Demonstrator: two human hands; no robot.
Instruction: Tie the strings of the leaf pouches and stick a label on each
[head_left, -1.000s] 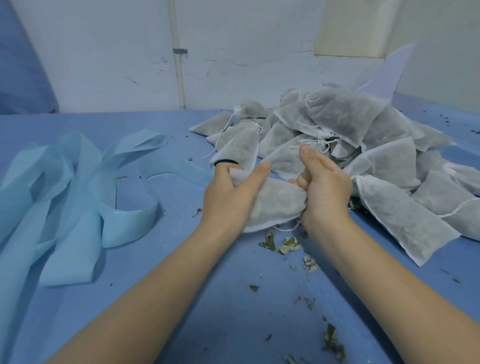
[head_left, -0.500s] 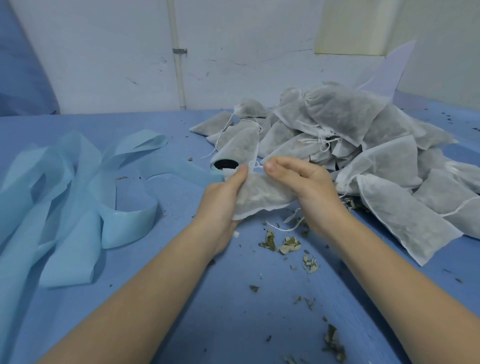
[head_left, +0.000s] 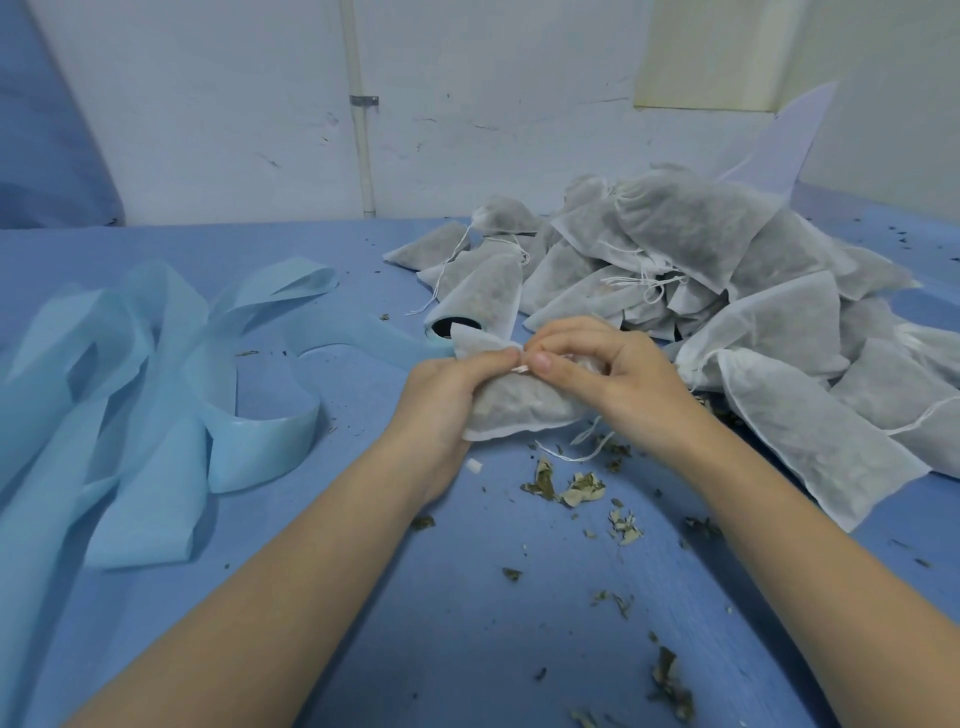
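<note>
Pouch turned, both hands now at its mouth

Since a second ago the left hand (head_left: 447, 395) and right hand (head_left: 613, 374) have shifted from clutching the leaf pouch (head_left: 524, 405) to pinching its gathered top (likely starting the tie). It hangs just above the blue table (head_left: 363, 597), long axis slanting, mouth up-left, drawstring (head_left: 566, 457) dangling.
</note>
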